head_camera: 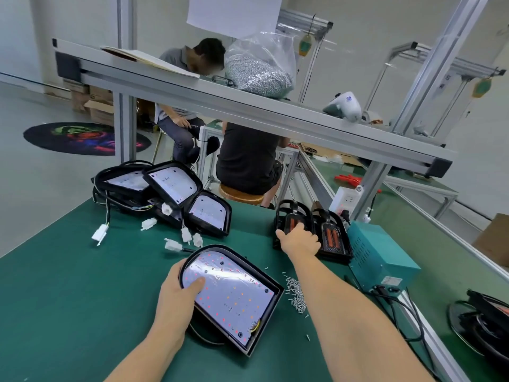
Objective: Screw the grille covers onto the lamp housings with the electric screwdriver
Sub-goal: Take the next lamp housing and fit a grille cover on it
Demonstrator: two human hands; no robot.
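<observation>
Green-matted workbench (68, 285) in a workshop, aluminium-frame shelf (248, 106) across the top of the view, two people seated behind it. Your left hand (176, 293) grips the near lamp housing (234, 296) at its rounded left edge: thumb pressed flat on the white LED board, the other fingers wrapped under the rim and out of sight. The housing sits tilted on the mat in front of you, open face up, no grille on it. Your right hand (298, 238) reaches across to the stack of black grille covers (314, 230) standing at the far right of the bench, just beside the teal power box (382, 260). Your palm lies against the leftmost cover and your fingers curl over its edge; cannot tell whether they actually pinch it. A loose pile of screws (296, 295) lies on the mat between the housing and the teal box. More bare housings (170, 194) with white connectors are heaped at the far left of the bench. A clear bag of screws (259, 70) sits on the shelf. Electric screwdriver not visible.
</observation>
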